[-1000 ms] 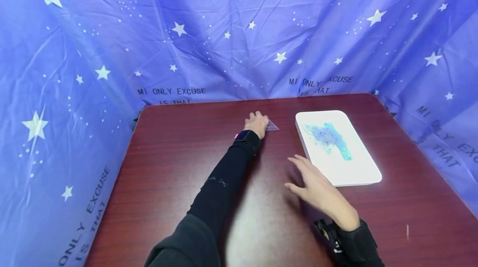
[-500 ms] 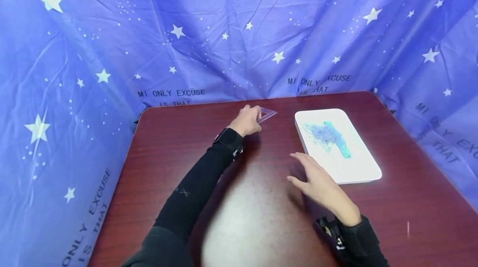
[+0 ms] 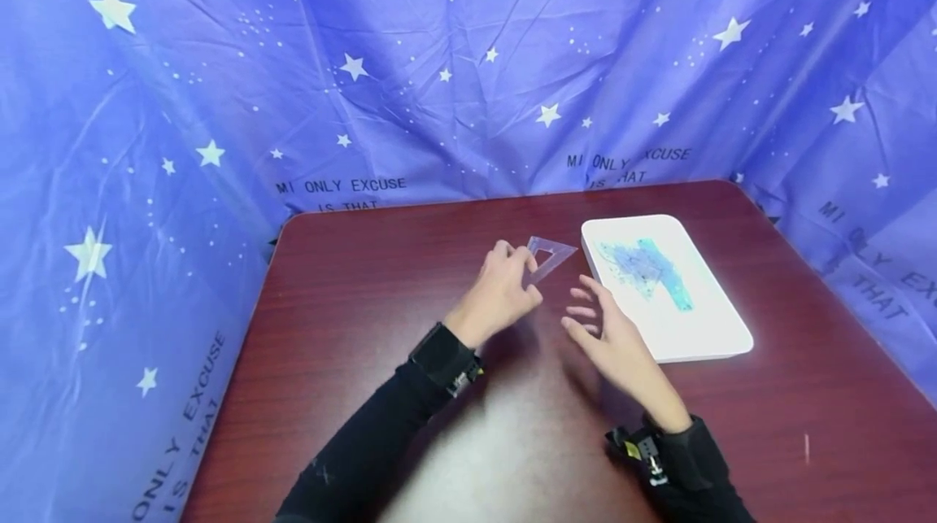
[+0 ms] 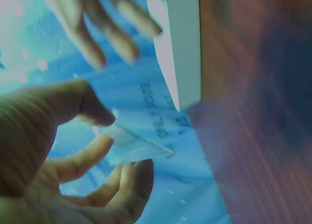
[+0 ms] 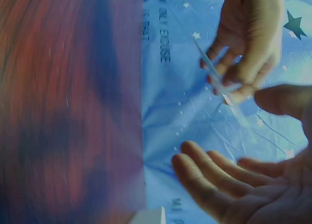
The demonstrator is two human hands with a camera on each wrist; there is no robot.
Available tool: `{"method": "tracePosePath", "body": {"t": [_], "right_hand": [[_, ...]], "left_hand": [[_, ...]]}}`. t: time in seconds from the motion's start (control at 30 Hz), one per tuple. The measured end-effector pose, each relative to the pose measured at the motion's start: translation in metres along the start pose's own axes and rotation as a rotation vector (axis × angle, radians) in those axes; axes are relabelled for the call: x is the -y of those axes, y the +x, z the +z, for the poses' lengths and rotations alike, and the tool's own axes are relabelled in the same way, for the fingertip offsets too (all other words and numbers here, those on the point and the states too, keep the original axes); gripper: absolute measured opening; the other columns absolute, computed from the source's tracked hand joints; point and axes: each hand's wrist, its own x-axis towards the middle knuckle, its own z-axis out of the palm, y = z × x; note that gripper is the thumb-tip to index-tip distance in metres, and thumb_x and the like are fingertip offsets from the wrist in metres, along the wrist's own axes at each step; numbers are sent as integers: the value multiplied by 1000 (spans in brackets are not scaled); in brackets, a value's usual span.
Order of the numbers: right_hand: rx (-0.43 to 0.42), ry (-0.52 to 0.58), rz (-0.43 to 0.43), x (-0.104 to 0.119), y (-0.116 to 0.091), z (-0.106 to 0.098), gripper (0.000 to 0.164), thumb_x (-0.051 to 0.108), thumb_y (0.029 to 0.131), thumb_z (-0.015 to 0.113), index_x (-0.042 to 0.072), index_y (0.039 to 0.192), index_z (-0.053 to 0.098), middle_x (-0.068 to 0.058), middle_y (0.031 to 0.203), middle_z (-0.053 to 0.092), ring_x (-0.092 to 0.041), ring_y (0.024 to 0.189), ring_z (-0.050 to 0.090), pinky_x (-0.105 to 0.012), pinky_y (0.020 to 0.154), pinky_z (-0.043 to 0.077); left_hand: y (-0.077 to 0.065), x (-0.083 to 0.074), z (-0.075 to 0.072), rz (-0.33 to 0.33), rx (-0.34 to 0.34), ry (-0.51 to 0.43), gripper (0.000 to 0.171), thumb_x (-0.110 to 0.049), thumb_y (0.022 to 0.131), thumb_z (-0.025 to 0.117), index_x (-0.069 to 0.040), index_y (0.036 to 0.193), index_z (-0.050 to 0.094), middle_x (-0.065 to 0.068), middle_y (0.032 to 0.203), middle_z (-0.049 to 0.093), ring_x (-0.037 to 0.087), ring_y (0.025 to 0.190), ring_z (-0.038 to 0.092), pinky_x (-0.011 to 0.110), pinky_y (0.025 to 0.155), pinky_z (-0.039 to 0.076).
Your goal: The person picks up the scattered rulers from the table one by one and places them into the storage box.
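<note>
A clear plastic set square (image 3: 551,253) is pinched at its left side between the thumb and fingers of my left hand (image 3: 501,291), raised over the table. The left wrist view shows the set square (image 4: 139,146) between thumb and fingertips. My right hand (image 3: 615,340) hovers just right of it, fingers apart and slightly bent, holding nothing. In the right wrist view, the set square (image 5: 222,90) is seen nearly edge-on, with the right hand (image 5: 234,185) spread beneath it.
A white rounded slab (image 3: 703,336) with a blue-green patterned patch lies on the dark red table (image 3: 351,287), right of both hands and partly behind the right one. A blue curtain (image 3: 439,43) printed with stars hangs behind the table.
My left hand has lifted the set square off the far part of the table and brought it nearer and rightward. The right hand has shifted little; its fingers now point more upward.
</note>
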Motion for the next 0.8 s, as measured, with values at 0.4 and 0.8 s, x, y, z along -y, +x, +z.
{"method": "tracePosePath", "body": {"t": [0.4, 0.8], "right_hand": [[-37, 518, 45, 2, 7, 14, 53, 1, 110, 51, -8, 158, 32, -7, 129, 67, -2, 106, 73, -25, 87, 63], [-46, 553, 101, 1, 13, 17, 41, -10, 104, 49, -11, 144, 41, 10, 104, 73, -4, 93, 74, -24, 77, 63]], "left_hand": [[-48, -33, 25, 67, -155, 85, 24, -10, 84, 80, -7, 104, 68, 13, 108, 59, 25, 97, 59, 30, 83, 56], [-59, -33, 35, 50, -152, 64, 26, -15, 89, 80, -5, 111, 70, 14, 112, 58, 26, 103, 61, 33, 87, 59]]}}
